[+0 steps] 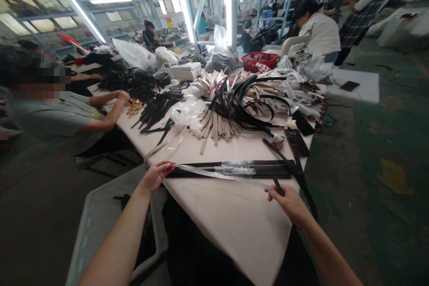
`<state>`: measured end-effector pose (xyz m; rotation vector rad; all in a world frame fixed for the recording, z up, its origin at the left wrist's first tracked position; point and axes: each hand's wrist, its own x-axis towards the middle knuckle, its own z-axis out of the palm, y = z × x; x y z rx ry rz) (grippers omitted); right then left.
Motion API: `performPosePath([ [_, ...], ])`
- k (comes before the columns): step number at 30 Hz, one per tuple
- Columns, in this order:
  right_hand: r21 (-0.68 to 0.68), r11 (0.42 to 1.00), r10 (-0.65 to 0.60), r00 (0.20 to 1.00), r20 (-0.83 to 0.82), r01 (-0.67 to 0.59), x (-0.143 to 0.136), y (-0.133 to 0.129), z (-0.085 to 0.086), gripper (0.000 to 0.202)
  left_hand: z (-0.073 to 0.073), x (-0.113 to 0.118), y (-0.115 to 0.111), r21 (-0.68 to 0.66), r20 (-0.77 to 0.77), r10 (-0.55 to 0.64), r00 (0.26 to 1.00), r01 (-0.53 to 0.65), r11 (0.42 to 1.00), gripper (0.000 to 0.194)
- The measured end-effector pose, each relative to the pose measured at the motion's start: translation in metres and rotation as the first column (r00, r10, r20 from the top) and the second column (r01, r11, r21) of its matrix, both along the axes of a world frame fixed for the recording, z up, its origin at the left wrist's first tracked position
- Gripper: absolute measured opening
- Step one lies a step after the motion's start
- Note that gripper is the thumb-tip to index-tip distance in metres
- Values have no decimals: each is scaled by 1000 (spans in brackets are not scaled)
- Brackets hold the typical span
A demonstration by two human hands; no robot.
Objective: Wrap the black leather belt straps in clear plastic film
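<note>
A long black strap (234, 169) in clear plastic wrap (231, 170) lies across the near end of a cloth-covered table (231, 219). My left hand (157, 175) pinches the left end of the wrap at the table's left edge. My right hand (288, 202) grips a thin black strap end (278, 186) at the table's right side, with the wrap trailing toward it. Both forearms reach in from below.
A heap of black and beige straps (234, 103) fills the middle of the table, with black pieces (157, 109), plastic bags and a white box (186, 71) behind. A red basket (259, 60) stands farther back. A seated person (50, 111) works at the left; others stand at the far right.
</note>
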<state>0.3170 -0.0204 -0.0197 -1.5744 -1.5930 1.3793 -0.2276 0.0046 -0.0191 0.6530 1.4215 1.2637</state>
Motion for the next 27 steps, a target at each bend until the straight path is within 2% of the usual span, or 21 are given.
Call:
performPosePath([
  [3, -137, 985, -128, 976, -177, 105, -1, -2, -4, 34, -4, 1, -1, 11, -30, 32, 999, -32, 999, 23],
  [5, -239, 962, -208, 926, -315, 135, -1, -4, -5, 50, -8, 2, -2, 17, -52, 49, 997, -48, 999, 30],
  [8, -358, 928, -291, 805, -517, 106, 2, -4, -5, 59, -11, 3, -4, 33, -78, 77, 994, -75, 997, 38],
  [12, -444, 891, -404, 617, -675, 98, 9, -2, -10, 44, -10, 2, -8, 58, -136, 105, 985, -98, 994, 48],
  [14, -471, 871, -460, 567, -683, 139, 12, 0, -15, 36, -9, 1, -10, 72, -179, 109, 978, -97, 993, 53],
  [16, -495, 848, -509, 549, -663, 188, 14, 3, -20, 32, -8, 1, -12, 87, -222, 112, 969, -94, 992, 57],
  [19, -486, 830, -549, 555, -625, 274, 12, 5, -27, 32, -6, 4, -15, 128, -280, 147, 949, -115, 985, 63],
  [23, -403, 811, -585, 573, -575, 423, 9, 5, -35, 39, -1, 7, -21, 158, -305, 164, 938, -120, 980, 66],
  [27, -337, 746, -662, 586, -468, 574, 12, 8, -43, 46, 5, 6, -29, 103, -278, 122, 953, -96, 990, 65],
])
